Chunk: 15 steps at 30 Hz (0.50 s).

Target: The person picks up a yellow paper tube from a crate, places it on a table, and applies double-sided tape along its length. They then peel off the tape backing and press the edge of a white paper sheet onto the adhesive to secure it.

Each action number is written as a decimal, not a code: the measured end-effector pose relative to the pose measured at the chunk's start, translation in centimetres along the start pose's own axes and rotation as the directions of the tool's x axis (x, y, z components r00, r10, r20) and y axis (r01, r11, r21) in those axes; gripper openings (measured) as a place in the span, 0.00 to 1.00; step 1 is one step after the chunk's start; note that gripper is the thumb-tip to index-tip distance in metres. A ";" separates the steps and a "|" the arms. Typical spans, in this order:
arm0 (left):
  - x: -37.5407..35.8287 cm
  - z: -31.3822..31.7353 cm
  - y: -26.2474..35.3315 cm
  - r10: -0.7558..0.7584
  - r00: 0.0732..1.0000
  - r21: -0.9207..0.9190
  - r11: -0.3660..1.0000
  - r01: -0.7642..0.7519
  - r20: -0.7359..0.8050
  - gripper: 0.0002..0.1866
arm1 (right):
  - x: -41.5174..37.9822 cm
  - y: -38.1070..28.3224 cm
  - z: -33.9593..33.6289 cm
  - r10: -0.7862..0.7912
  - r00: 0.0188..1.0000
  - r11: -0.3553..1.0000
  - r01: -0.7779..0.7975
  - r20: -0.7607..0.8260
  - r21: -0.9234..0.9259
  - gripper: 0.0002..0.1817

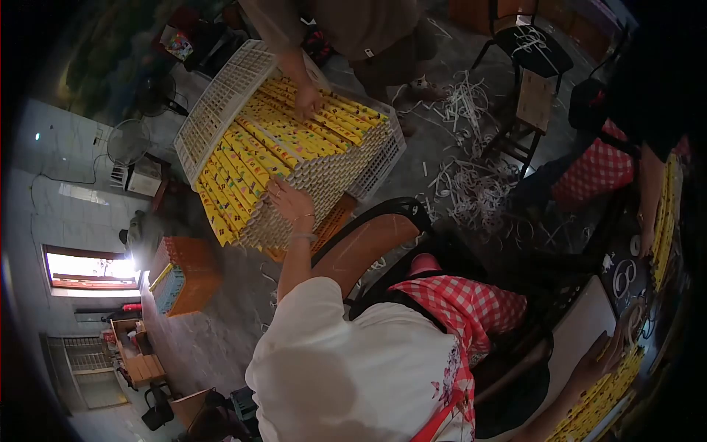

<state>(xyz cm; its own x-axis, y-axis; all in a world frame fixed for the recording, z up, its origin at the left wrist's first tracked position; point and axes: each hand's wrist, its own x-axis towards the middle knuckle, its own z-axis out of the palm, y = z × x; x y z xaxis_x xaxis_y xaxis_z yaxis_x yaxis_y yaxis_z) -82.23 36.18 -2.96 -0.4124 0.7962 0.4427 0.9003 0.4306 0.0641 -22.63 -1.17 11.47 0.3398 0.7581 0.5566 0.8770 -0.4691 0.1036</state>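
Many yellow patterned tubes (247, 151) lie stacked in a white plastic crate (221, 103), their pale round ends facing me. My left hand (289, 200) is stretched out against the near edge of the stack, fingers apart and touching the tube ends. At the lower right, my right hand (605, 355) is over a table, beside more yellow tubes (604, 398) and pale looped strips (632, 323). Its fingers are dim and partly hidden, so I cannot make out whether they hold anything.
A co-worker's hand (308, 102) rests on the stack. Another person's hand (646, 241) is near yellow tubes at the right. White strips (471, 184) litter the floor near a stool (532, 103). A chair (375, 236) stands close by, an orange box (193, 276) further left.
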 end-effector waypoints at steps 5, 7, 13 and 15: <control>0.3 1.7 -1.1 0.033 0.997 0.000 0.999 -0.033 -0.076 0.38 | 0.5 -1.0 -0.1 0.051 0.999 0.999 -0.051 0.018 -0.005 0.17; 0.1 1.9 -1.7 0.076 0.986 -0.001 0.997 -0.077 -0.146 0.37 | 0.3 -0.8 0.0 0.011 0.999 0.991 -0.005 0.041 -0.132 0.17; 2.8 1.4 -4.9 -0.065 0.986 0.115 0.990 0.083 -0.155 0.34 | -0.8 2.0 1.8 -0.078 0.994 0.980 0.090 0.070 -0.180 0.18; 3.2 1.4 -5.7 -0.002 0.973 0.111 0.993 0.029 -0.230 0.35 | -0.5 1.5 1.7 -0.051 0.996 0.983 0.063 0.074 -0.171 0.18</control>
<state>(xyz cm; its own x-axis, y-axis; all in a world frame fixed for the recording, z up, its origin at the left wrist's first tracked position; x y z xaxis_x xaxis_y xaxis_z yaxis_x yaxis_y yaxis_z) -88.86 36.84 -3.19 -0.3713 0.6763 0.6362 0.8670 0.4978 -0.0230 -20.96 -1.47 9.98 0.3185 0.8124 0.4884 0.8259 -0.4907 0.2778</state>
